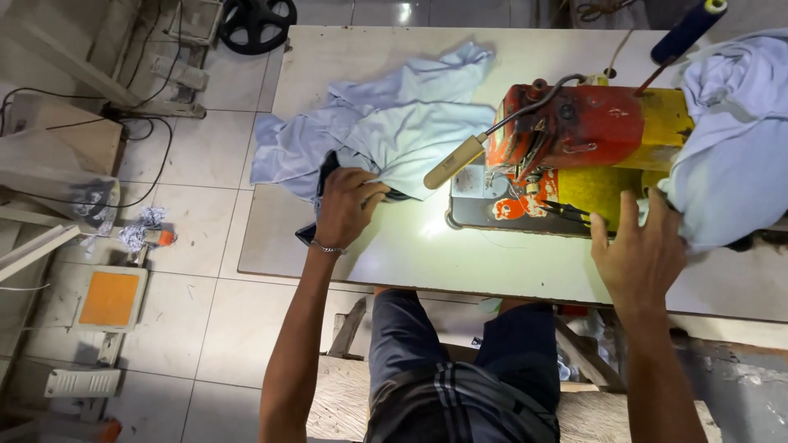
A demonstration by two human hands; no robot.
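The left hand (pixel 346 207) rests near the front left of the pale flat bench (pixel 410 254), its grip closed, pinching the edge of a crumpled pale blue fabric piece (pixel 394 123) together with a dark strip of cloth (pixel 324 184) that shows beside the knuckles. That fabric spreads away from the hand toward the far left of the bench, one end spilling over the left edge; its long axis runs roughly from the far middle of the bench down toward the hand.

The right hand (pixel 640 246) lies on the other side, fingers spread and loosely open, touching the lower edge of a second heap of pale blue fabric (pixel 739 139) draped over the right end of a worn red and yellow sewing machine (pixel 591 131). I cannot tell whether it truly grasps the cloth or only presses against it.

The machine's needle area (pixel 525 184) sits between the 2 hands, to the right of the pinched fabric, so the left hand is the nearer one to that piece. A wooden-handled tool (pixel 454 162) lies slanted against the machine's left side. An orange floor pedal (pixel 109 299) sits on the tiled floor (pixel 222 328), well apart.
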